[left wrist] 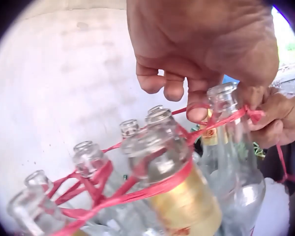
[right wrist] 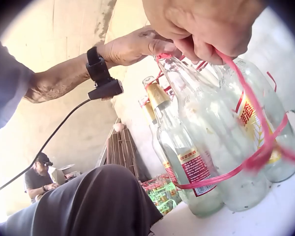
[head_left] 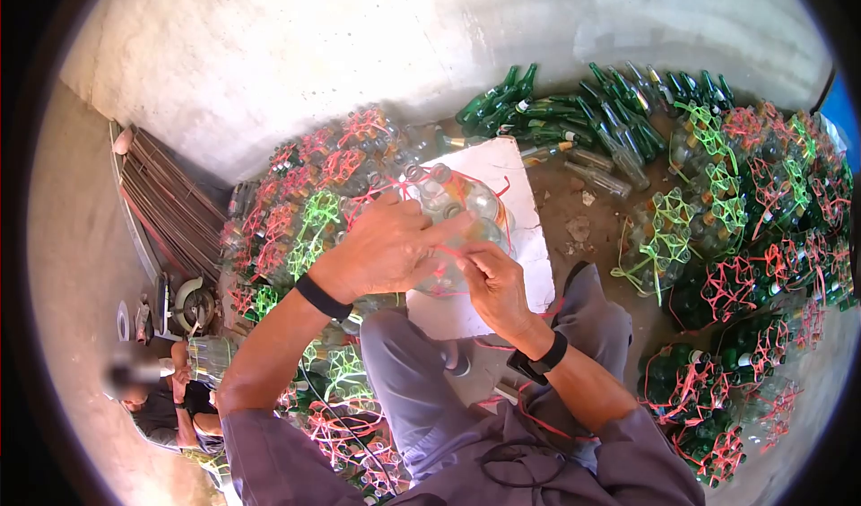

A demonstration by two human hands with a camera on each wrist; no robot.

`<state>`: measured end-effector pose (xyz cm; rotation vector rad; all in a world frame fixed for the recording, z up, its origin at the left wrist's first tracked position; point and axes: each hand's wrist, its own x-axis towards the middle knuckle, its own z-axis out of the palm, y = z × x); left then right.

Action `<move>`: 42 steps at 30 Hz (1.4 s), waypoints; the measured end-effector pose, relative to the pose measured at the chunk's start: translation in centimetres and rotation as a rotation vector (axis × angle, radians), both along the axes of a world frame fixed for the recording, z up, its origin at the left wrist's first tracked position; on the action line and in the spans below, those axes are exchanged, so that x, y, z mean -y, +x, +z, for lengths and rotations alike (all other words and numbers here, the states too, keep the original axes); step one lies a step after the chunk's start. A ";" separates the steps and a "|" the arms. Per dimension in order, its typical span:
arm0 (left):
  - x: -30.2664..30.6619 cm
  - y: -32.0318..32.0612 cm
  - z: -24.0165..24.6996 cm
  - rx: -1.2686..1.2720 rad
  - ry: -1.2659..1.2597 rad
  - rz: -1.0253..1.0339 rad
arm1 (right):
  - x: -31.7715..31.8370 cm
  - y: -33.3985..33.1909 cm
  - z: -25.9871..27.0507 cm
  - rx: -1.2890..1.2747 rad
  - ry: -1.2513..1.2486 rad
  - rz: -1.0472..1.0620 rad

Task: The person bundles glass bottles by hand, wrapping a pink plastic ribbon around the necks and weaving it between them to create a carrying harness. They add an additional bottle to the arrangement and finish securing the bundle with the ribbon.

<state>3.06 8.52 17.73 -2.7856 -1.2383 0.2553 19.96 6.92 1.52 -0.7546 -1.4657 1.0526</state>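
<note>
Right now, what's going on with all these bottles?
A person's right hand pinches a pinkish-red string beside a bunch of clear glass bottles, while the left hand is at their necks. The string loops around the necks and also around the bottles' sides. The bunch stands on a white surface, and loose green bottles lie by the wall.

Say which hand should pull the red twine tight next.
Probably the right hand: it pinches the red twine, with a strand running down from its fingers. The left hand is at the clear glass bottles' necks.
</note>
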 end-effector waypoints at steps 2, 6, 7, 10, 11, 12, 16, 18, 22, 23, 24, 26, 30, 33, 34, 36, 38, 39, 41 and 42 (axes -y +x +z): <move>0.5 -0.2 0.6 0.145 -0.060 0.157 | -0.5 0.1 -0.9 -0.035 -0.020 0.004; 0.7 -3.2 0.2 0.393 -0.074 0.269 | -1.1 0.0 -1.9 -0.034 -0.177 -0.014; 0.6 -3.9 0.2 0.470 -0.166 0.297 | -1.2 0.1 -1.9 -0.038 -0.246 0.018; 0.2 -5.0 -0.6 0.562 -0.266 0.323 | -1.4 0.6 -1.6 0.037 -0.330 0.099; 0.0 -5.2 -0.9 0.541 -0.223 0.294 | -1.4 0.6 -1.4 0.036 -0.328 0.102; -0.3 -5.2 -1.1 0.520 -0.180 0.265 | -1.4 0.6 -1.2 0.082 -0.212 0.062; -0.9 -5.1 -1.1 0.590 -0.178 0.265 | -1.4 1.5 0.5 0.283 0.055 0.042; -0.9 -5.0 -0.5 0.669 -0.364 0.435 | -1.8 1.9 0.5 0.326 0.120 0.041; -1.3 -5.8 -0.4 0.775 -0.484 0.639 | -2.3 2.2 0.9 0.330 0.152 0.057; -1.5 -6.0 -0.7 0.812 -0.492 0.624 | -2.4 2.2 1.1 0.329 0.153 0.058; -1.6 -6.2 -0.8 0.849 -0.500 0.609 | -2.5 2.1 1.4 0.328 0.157 0.039; -1.8 -6.1 -0.9 0.826 -0.447 0.575 | -2.6 1.9 1.8 0.326 0.161 0.023; -2.0 -5.2 -0.4 0.804 -0.402 0.675 | -2.7 1.6 2.2 0.363 0.160 0.004; -2.4 -5.9 -1.4 0.864 -0.345 0.643 | -2.5 1.3 1.9 0.314 0.134 0.023; -2.7 -6.3 -2.0 0.863 -0.345 0.645 | -2.5 1.2 1.8 0.289 0.101 0.051; -3.5 -7.0 -2.6 0.859 -0.294 0.584 | -2.4 0.9 1.8 0.271 0.100 0.040; -4.1 -7.3 -2.8 0.828 -0.312 0.633 | -2.4 0.6 1.8 0.254 0.101 0.029; -4.2 -7.1 -2.6 0.797 -0.330 0.682 | -2.4 0.4 1.7 0.258 0.091 0.022; -4.4 -6.3 -2.2 0.762 -0.296 0.688 | -2.5 0.1 1.3 0.261 0.079 0.014; -4.5 -5.9 -1.9 0.727 -0.262 0.693 | -2.5 -0.1 1.0 0.242 0.040 0.013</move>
